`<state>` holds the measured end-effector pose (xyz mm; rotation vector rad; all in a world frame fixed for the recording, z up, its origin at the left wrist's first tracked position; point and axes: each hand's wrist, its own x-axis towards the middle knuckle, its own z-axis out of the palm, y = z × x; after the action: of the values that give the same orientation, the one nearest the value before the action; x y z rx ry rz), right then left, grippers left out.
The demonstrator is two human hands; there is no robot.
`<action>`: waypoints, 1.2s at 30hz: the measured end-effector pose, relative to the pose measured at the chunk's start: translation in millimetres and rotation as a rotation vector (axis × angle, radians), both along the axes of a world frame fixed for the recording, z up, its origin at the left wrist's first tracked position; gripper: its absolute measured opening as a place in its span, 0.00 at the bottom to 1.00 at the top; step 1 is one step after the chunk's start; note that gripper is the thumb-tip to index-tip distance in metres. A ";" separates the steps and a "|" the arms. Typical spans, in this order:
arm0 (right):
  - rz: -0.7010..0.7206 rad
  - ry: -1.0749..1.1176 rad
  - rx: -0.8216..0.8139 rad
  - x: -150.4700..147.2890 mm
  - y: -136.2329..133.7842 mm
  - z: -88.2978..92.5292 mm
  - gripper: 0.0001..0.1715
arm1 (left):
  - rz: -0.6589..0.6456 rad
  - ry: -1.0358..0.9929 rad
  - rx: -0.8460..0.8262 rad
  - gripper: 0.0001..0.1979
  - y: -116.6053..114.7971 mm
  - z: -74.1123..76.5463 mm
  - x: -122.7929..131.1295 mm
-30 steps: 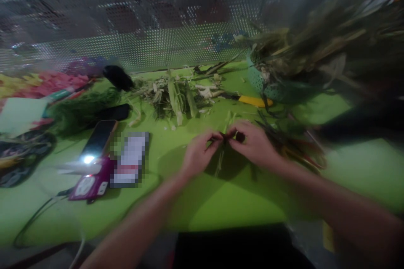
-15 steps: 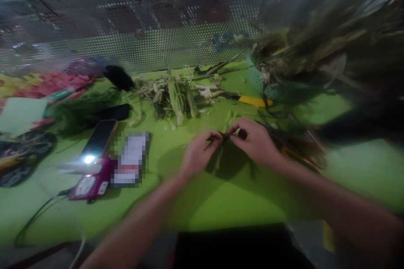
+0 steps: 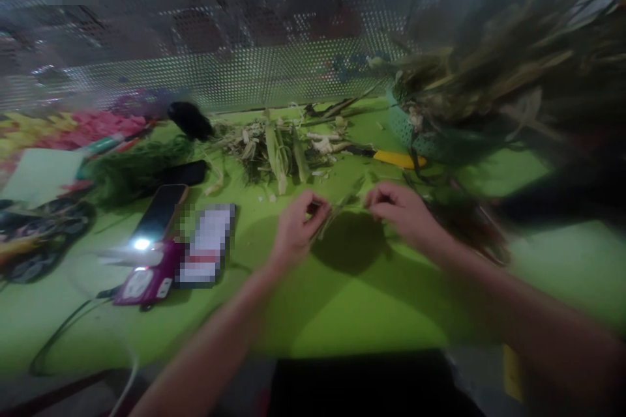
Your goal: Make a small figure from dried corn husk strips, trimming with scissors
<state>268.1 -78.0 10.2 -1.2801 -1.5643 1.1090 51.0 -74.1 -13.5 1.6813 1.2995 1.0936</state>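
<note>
My left hand (image 3: 298,227) pinches a thin green plant stalk (image 3: 346,199), which slants up to the right over the green tabletop (image 3: 313,319). A short gap away, my right hand (image 3: 401,212) has thumb and fingers pressed together near the stalk's upper end. Whatever lies between those right fingertips is too small and blurred to make out. Beyond the hands sits a heap of husks and dry plant trimmings (image 3: 276,150). A yellow-handled tool (image 3: 398,159) lies to its right, its working end partly among the trimmings.
A green perforated basket (image 3: 402,127) piled with long dry leaves (image 3: 489,88) stands at back right. To the left lie several phones, one in a purple case (image 3: 159,280) beside a bright light (image 3: 141,244), with cables. Green netting (image 3: 127,169) and a dark rounded object (image 3: 190,120) are behind.
My hands have parted: before, their fingertips met at the stalk. The left hand has drawn a little left with the stalk, while the right has shifted slightly right.
</note>
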 end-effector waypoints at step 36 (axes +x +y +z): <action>0.162 0.074 -0.016 -20.2 -7.6 -15.7 0.05 | -0.120 -0.388 -0.384 0.14 -11.9 -2.8 12.7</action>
<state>247.9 -85.6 -5.5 -1.1249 -1.6291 1.2578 63.7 -86.0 -16.3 1.1778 1.0623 0.9668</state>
